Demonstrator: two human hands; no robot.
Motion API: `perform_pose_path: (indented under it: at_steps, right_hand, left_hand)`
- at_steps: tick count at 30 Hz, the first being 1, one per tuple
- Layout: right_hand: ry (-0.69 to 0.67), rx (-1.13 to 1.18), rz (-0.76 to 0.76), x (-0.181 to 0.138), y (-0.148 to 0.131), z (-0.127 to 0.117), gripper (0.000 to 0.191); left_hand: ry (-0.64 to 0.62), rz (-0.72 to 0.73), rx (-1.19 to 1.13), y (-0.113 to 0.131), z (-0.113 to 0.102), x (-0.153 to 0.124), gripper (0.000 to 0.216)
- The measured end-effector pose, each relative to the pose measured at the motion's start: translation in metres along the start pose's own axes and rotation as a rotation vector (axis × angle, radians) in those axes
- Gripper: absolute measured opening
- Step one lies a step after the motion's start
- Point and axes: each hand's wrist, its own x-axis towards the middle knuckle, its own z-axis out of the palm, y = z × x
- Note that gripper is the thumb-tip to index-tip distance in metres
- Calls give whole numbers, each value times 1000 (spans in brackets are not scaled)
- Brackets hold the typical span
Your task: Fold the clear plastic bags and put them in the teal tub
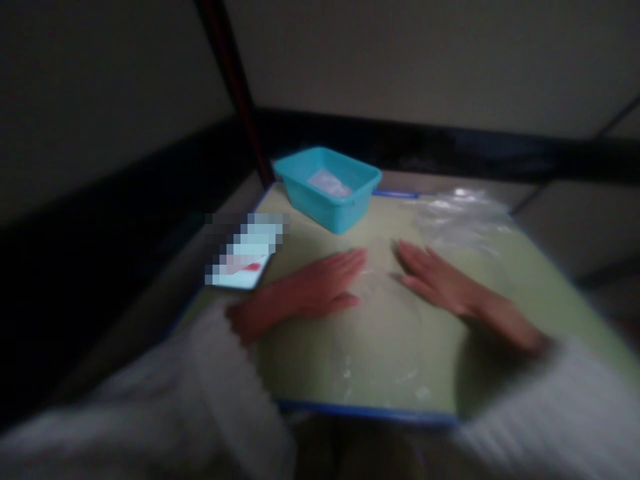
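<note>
A clear plastic bag (380, 333) lies flat on the yellow-green table (295, 360), its outline faint and its creases shining near the front edge. On its upper left side my left hand (330, 283) rests palm down with the fingers stretched out. My right hand (435, 277) is at the upper right side of the bag, also flat, fingers extended and thumb apart. Neither hand grips anything. Beyond the right hand sits a crumpled heap of clear plastic bags (460, 217).
A turquoise plastic basket (340, 217) stands at the back of the table with a whitish packet (327, 181) inside. To the left of my left hand lies a phone or tablet (245, 270) with a lit, partly pixelated screen. Blue edging (370, 412) runs along the table.
</note>
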Motion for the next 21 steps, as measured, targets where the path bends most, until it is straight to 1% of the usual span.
perform_pose_path:
  at_steps: [3, 5, 9, 12, 15, 21]
  right_hand:
    - [-34, -18, 17, -5, -7, -3, 80]
    - [-53, -27, 9, -8, -12, -5, 87]
    - [-55, -26, -38, -12, -19, -5, 93]
    - [-58, -31, -65, -13, -22, -2, 96]
    - [-66, -46, -61, -14, -24, 0, 98]
    - [-27, -64, -81, -16, -27, 4, 99]
  left_hand:
    - [-63, -143, 36, -13, 2, -5, 73]
    - [-67, -169, 50, -13, 2, -8, 80]
    - [-13, -163, 77, -3, 0, -9, 92]
    - [-5, -186, 113, 7, 1, -9, 97]
    - [-12, -212, 157, 14, 3, -8, 99]
    - [7, -246, 239, 32, 8, -6, 99]
